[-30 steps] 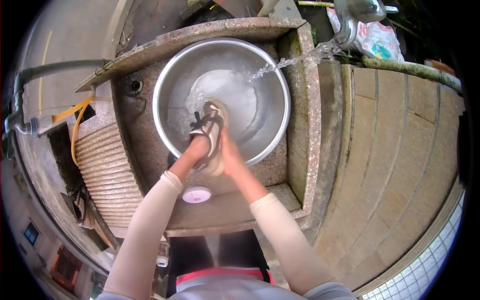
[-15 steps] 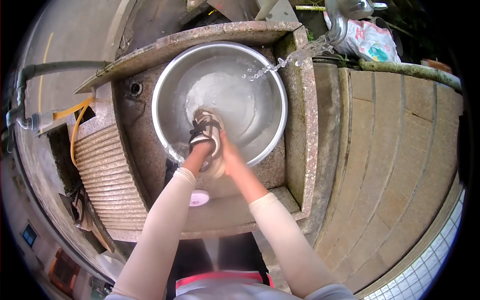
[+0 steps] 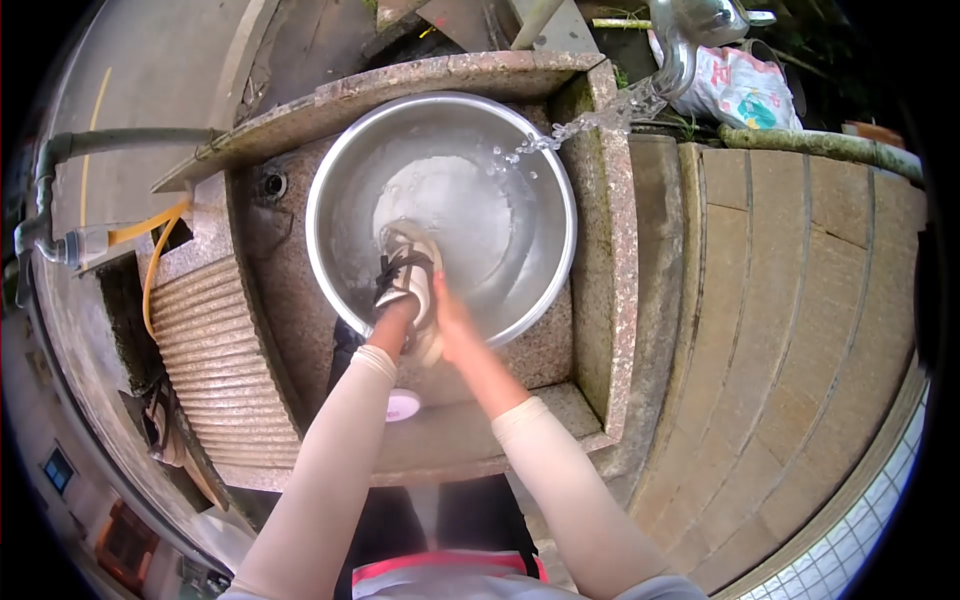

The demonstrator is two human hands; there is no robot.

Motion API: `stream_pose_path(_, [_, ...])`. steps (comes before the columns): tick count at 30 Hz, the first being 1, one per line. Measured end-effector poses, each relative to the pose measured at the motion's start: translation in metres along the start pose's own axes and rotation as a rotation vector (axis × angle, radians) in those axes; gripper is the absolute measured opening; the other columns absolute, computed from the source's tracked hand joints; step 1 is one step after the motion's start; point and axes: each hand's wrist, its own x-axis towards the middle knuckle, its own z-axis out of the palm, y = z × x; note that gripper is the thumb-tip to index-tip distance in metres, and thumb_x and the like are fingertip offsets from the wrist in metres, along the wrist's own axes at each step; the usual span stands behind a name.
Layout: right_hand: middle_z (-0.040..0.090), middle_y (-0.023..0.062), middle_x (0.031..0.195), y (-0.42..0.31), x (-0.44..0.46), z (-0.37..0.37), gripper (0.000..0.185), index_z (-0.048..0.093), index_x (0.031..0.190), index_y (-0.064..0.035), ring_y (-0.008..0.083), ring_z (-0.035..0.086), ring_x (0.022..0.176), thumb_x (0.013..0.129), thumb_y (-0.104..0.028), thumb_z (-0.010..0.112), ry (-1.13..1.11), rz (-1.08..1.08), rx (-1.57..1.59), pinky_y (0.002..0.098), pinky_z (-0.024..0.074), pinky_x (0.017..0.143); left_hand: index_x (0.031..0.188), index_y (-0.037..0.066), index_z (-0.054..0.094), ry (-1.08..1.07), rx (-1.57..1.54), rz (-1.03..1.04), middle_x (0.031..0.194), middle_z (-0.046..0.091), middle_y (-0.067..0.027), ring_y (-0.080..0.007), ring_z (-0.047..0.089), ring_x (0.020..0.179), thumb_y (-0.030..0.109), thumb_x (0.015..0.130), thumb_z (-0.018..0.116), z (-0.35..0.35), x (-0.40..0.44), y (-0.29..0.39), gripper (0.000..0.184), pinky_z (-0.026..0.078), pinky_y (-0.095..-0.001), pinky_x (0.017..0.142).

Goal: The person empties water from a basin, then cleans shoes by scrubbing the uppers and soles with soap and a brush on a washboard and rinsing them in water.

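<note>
A beige and brown shoe (image 3: 408, 270) with dark laces is held over the near left part of a wide metal basin (image 3: 520, 225) with water in it. My left hand (image 3: 394, 322) reaches into the shoe's opening, its fingers hidden inside. Against the shoe's right side lies my right hand (image 3: 450, 318), slightly blurred, its fingers along the sole. Water streams from a metal tap (image 3: 680, 55) at the upper right into the basin. Just below the basin, a pink and white oval object (image 3: 402, 405) is partly covered by my left sleeve.
The basin stands in a stone sink (image 3: 618, 250). On the left are a ribbed washboard (image 3: 215, 365), a yellow hose (image 3: 150, 280), a pipe with a tap (image 3: 45, 200) and another shoe (image 3: 163, 425). A printed sack (image 3: 740, 88) lies behind the tap, and a stone ledge (image 3: 770, 340) runs along the right.
The shoe has turned and shifted slightly left and down with both hands. My left forearm has moved right, now covering part of the pink and white object.
</note>
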Motion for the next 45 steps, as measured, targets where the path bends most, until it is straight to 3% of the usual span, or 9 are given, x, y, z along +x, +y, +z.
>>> stream_pose_path(5, [0.048, 0.0150, 0.137, 0.031, 0.037, -0.005, 0.067, 0.042, 0.138, -0.0001, 0.0247, 0.047, 0.123, 0.098, -0.054, 0.039, -0.195, -0.046, 0.100, 0.0383, 0.0402, 0.101, 0.147, 0.006, 0.030, 0.026, -0.513, 0.456, 0.150, 0.034, -0.0121, -0.0250, 0.032, 0.137, 0.035, 0.100, 0.039, 0.012, -0.029, -0.039, 0.056, 0.027, -0.0347, 0.112])
stream_pose_path(15, [0.046, 0.0134, 0.139, 0.008, 0.003, 0.005, 0.076, 0.044, 0.136, 0.0012, 0.0226, 0.042, 0.128, 0.094, -0.062, 0.040, 0.003, -0.043, 0.061, 0.0365, 0.0305, 0.108, 0.145, 0.006, 0.034, 0.217, -0.023, 0.123, 0.150, 0.035, -0.0121, -0.0260, 0.034, 0.137, 0.037, 0.099, 0.034, 0.021, 0.025, -0.010, 0.055, 0.031, -0.0360, 0.110])
stream_pose_path(22, [0.040, 0.0149, 0.144, 0.008, -0.002, 0.007, 0.072, 0.036, 0.144, -0.0025, 0.0253, 0.040, 0.130, 0.096, -0.055, 0.044, -0.129, -0.013, 0.066, 0.0390, 0.0337, 0.106, 0.147, 0.002, 0.026, 0.059, -0.806, 0.468, 0.152, 0.026, -0.0141, -0.0255, 0.025, 0.140, 0.033, 0.102, 0.035, 0.052, 0.034, -0.089, 0.055, 0.024, -0.0331, 0.113])
stream_pose_path(24, [0.039, 0.0152, 0.146, 0.007, -0.011, 0.011, 0.072, 0.036, 0.144, -0.0024, 0.0256, 0.037, 0.132, 0.096, -0.056, 0.044, -0.059, -0.061, -0.008, 0.0388, 0.0315, 0.108, 0.146, 0.007, 0.031, 0.139, 0.101, 0.320, 0.148, 0.035, -0.0094, -0.0217, 0.038, 0.132, 0.034, 0.103, 0.033, 0.076, 0.116, -0.143, 0.051, 0.033, -0.0280, 0.105])
stream_pose_path(26, [0.035, 0.0160, 0.149, 0.007, -0.012, 0.013, 0.075, 0.035, 0.145, -0.0023, 0.0261, 0.033, 0.136, 0.095, -0.057, 0.044, -0.014, -0.045, -0.049, 0.0379, 0.0269, 0.110, 0.148, 0.009, 0.027, -0.302, -0.183, 0.094, 0.152, 0.028, -0.0078, -0.0237, 0.033, 0.134, 0.047, 0.099, 0.038, 0.018, 0.093, -0.097, 0.063, 0.031, -0.0320, 0.107])
stream_pose_path(30, [0.047, 0.0155, 0.139, 0.002, -0.016, 0.018, 0.075, 0.042, 0.138, 0.0048, 0.0241, 0.043, 0.127, 0.097, -0.058, 0.038, 0.044, -0.094, -0.071, 0.0347, 0.0315, 0.107, 0.151, 0.010, 0.021, -0.071, 0.282, 0.004, 0.154, 0.024, -0.0068, -0.0269, 0.027, 0.139, 0.047, 0.098, 0.038, 0.056, 0.067, -0.069, 0.067, 0.027, -0.0350, 0.112])
stream_pose_path(32, [0.050, 0.0149, 0.136, 0.007, -0.010, 0.017, 0.072, 0.044, 0.136, 0.0045, 0.0234, 0.045, 0.125, 0.098, -0.056, 0.037, 0.059, -0.045, -0.047, 0.0349, 0.0330, 0.106, 0.149, 0.008, 0.025, 0.223, -0.440, -0.041, 0.152, 0.028, -0.0085, -0.0241, 0.031, 0.137, 0.045, 0.099, 0.038, 0.065, 0.065, -0.065, 0.064, 0.028, -0.0351, 0.111])
stream_pose_path(37, [0.052, 0.0144, 0.135, 0.004, -0.010, 0.017, 0.070, 0.046, 0.135, 0.0022, 0.0233, 0.048, 0.123, 0.097, -0.057, 0.039, 0.053, -0.016, -0.030, 0.0351, 0.0358, 0.103, 0.144, 0.007, 0.036, -0.103, -1.382, 0.256, 0.136, 0.046, -0.0073, -0.0200, 0.047, 0.120, 0.033, 0.102, 0.039, 0.046, 0.044, -0.099, 0.049, 0.041, -0.0300, 0.099])
stream_pose_path(45, [0.047, 0.0154, 0.140, 0.003, -0.012, 0.010, 0.074, 0.041, 0.139, 0.0021, 0.0246, 0.045, 0.126, 0.096, -0.058, 0.038, 0.054, 0.009, -0.033, 0.0359, 0.0346, 0.105, 0.148, 0.008, 0.029, 0.074, -0.264, 0.091, 0.152, 0.031, -0.0096, -0.0230, 0.031, 0.139, 0.044, 0.099, 0.035, 0.013, 0.009, -0.020, 0.061, 0.028, -0.0339, 0.111])
